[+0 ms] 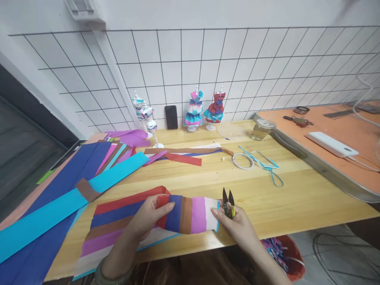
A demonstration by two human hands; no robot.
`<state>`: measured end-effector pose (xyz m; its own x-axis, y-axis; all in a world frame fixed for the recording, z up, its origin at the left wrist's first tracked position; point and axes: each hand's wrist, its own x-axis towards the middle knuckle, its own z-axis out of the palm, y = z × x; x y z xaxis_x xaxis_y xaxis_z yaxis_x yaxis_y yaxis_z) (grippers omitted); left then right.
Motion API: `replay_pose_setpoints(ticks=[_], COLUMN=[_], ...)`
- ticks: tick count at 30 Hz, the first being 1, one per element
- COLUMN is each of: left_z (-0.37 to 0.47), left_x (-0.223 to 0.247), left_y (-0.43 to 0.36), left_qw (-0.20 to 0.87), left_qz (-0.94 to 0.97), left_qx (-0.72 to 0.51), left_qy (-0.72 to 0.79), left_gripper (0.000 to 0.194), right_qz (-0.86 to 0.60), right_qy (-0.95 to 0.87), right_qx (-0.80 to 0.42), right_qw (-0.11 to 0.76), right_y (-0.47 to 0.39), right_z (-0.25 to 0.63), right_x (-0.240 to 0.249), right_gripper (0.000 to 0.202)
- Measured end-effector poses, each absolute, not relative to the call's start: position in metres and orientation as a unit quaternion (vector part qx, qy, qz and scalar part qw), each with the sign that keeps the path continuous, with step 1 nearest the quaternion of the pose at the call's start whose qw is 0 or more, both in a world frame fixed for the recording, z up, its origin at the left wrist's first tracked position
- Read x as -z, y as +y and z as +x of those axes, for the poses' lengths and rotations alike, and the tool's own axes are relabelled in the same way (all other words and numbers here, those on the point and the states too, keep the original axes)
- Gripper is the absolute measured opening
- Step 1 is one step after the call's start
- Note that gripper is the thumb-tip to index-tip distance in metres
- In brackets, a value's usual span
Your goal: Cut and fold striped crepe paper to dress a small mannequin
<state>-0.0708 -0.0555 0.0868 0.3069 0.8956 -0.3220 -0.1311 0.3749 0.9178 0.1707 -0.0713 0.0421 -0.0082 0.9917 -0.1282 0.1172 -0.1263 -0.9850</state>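
A striped strip (186, 213) in red, blue, brown, purple, white and light blue stretches between my hands, above the wooden table's front edge. My left hand (151, 215) pinches its red end between thumb and fingers. At the light blue edge, my right hand (233, 221) grips the other end and also carries small black-bladed snips (228, 202), blades pointing up and apart. Longer bands of the same colours (115, 221) lie on the table behind and under my left forearm, running toward the front left.
Blue sheets (74, 170) and a bright blue band (118, 172) cover the left. Small dressed mannequins (194, 111) and a phone (171, 117) stand by the wall. A glass jar (263, 130) and wire coil (242, 161) are right, a red bin (292, 257) below.
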Motion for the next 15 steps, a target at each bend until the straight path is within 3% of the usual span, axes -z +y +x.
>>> replay_pose_setpoints(ticks=[8, 15], left_z=[-0.061, -0.053], left_x=[-0.081, -0.085], left_y=[-0.057, -0.057], left_qw=[0.705, 0.714], left_qz=[0.361, 0.39], left_qx=[-0.415, -0.378], left_qy=[0.448, 0.442], left_gripper=[0.035, 0.03], right_qz=[-0.556, -0.58], right_qy=[-0.56, -0.644], right_qx=[-0.467, -0.415], right_qw=[0.399, 0.277], right_y=[-0.071, -0.079], right_z=[0.193, 0.233], right_x=[-0.057, -0.092], right_gripper=[0.029, 0.038])
